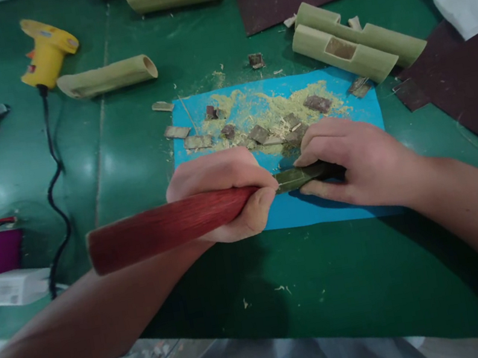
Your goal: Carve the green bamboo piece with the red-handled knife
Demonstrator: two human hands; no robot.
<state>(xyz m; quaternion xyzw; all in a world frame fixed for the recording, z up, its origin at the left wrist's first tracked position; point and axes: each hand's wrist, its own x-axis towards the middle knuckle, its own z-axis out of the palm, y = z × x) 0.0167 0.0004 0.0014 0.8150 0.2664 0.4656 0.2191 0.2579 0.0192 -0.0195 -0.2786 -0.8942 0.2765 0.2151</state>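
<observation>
In the head view, a blue sheet (286, 217) lies on the worktop (221, 292), its far half strewn with pale dust (281, 104) and brown offcuts (259, 134); it probably serves to catch debris. The left hand (223, 194), above the sheet's near left part, is closed in a fist around a red handle (173, 226), likely for a firm grip. The right hand (349, 163), over the sheet's near right part, has thumb and fingers closed about a dark green piece (296, 178), seemingly to steady it. That piece is above the sheet, just beside the left fist, which hides whether they join. Notched bamboo tubes (368, 62) lie at the sheet's far right corner, apparently set aside to leave working room.
</observation>
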